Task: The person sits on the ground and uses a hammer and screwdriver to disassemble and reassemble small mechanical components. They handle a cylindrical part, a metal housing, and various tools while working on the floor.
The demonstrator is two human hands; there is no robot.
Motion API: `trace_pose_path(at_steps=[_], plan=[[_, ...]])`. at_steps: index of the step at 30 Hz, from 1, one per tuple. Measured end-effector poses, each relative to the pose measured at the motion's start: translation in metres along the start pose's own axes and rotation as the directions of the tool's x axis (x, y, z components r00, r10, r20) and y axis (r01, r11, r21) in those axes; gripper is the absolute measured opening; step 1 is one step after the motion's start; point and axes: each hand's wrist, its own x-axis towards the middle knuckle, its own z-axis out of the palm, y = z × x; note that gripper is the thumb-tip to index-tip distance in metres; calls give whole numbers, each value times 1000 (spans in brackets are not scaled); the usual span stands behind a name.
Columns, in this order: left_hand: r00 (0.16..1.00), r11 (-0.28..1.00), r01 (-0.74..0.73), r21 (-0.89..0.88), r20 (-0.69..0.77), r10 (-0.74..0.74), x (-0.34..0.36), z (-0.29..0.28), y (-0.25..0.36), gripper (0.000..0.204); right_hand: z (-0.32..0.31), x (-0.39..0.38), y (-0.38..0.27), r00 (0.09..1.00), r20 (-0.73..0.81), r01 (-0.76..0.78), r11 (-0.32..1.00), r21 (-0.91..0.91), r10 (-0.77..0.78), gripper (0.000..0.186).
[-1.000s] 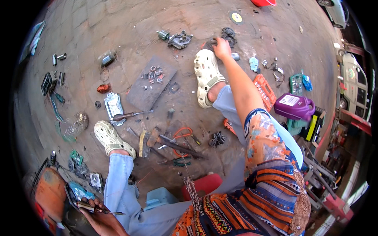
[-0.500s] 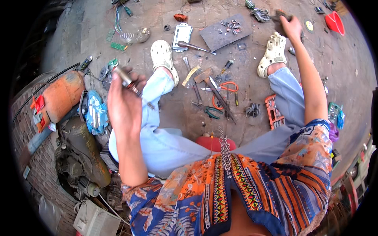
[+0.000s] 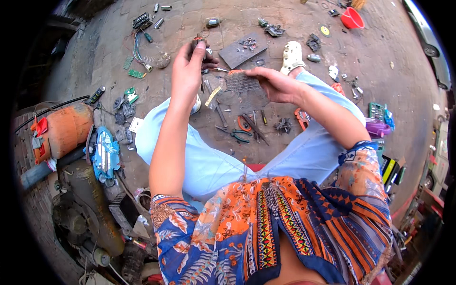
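Note:
My left hand [image 3: 187,69] is raised ahead, fingers curled round a small metal cylinder [image 3: 208,51], mostly covered by the fingers. A screwdriver's shaft [image 3: 220,70] shows just past those fingers. To its right, my right hand [image 3: 280,85] reaches inward, thumb and fingers on a dark grey ribbed piece [image 3: 242,84] with an orange edge; it is blurred and its kind is unclear. On the ground below lie pliers [image 3: 239,136] with dark green handles, orange-handled scissors [image 3: 244,123], partly covered, and a long dark file-like bar [image 3: 256,130].
Farther out lie a dark flat plate [image 3: 232,56] with small parts, a clear bottle [image 3: 162,59], green circuit boards [image 3: 137,74] and a red bucket [image 3: 352,18]. An orange gas cylinder [image 3: 71,130] is at left. At right are a purple object [image 3: 377,128] and a parked car [image 3: 430,42].
My right hand has swung from the far right to the middle with its dark piece. My left hand has moved forward and right with the metal cylinder. The view has shifted.

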Motion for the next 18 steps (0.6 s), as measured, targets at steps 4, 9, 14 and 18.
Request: trace_pose_path(at_steps=[4, 9, 14, 18], plan=[[997, 997, -73, 16, 36, 72, 2, 2, -7, 30, 3, -8, 16, 958, -285, 31, 999, 38, -19, 35], [989, 989, -143, 35, 33, 142, 7, 1, -22, 32, 17, -18, 20, 997, 5, 76, 990, 121, -77, 34], [979, 976, -204, 80, 23, 203, 9, 0, -23, 29, 36, -12, 19, 992, -20, 122, 989, -89, -124, 34], [978, 976, -209, 54, 7, 209, 15, -3, -24, 30, 38, -5, 21, 988, -93, 117, 989, -96, -126, 22]])
